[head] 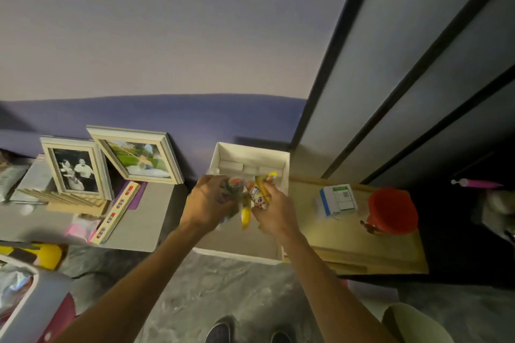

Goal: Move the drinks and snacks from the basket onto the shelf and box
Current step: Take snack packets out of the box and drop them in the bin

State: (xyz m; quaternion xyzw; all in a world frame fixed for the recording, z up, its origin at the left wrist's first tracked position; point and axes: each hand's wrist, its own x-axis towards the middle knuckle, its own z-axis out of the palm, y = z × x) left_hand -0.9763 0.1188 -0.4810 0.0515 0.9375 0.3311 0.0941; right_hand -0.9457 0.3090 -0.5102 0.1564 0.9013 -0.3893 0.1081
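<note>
An open white box (252, 151) stands on the floor against the purple wall, between two low surfaces. Both my hands are over its inside. My left hand (208, 202) is closed around a clear snack bag (235, 186) with colourful contents. My right hand (274, 210) grips a yellow snack packet (257, 194) with a cartoon print; a yellow end (245, 217) hangs below between the hands. The basket (21, 303), grey-rimmed with shiny packets in it, sits at the bottom left corner.
Left of the box a grey shelf top (145, 217) carries two framed photos (103, 164) and a striped wooden strip (118, 210). On the right, a wooden shelf (362, 242) holds a small white-blue carton (335, 199) and a red cup (393, 210). A dark cabinet (418, 78) rises behind.
</note>
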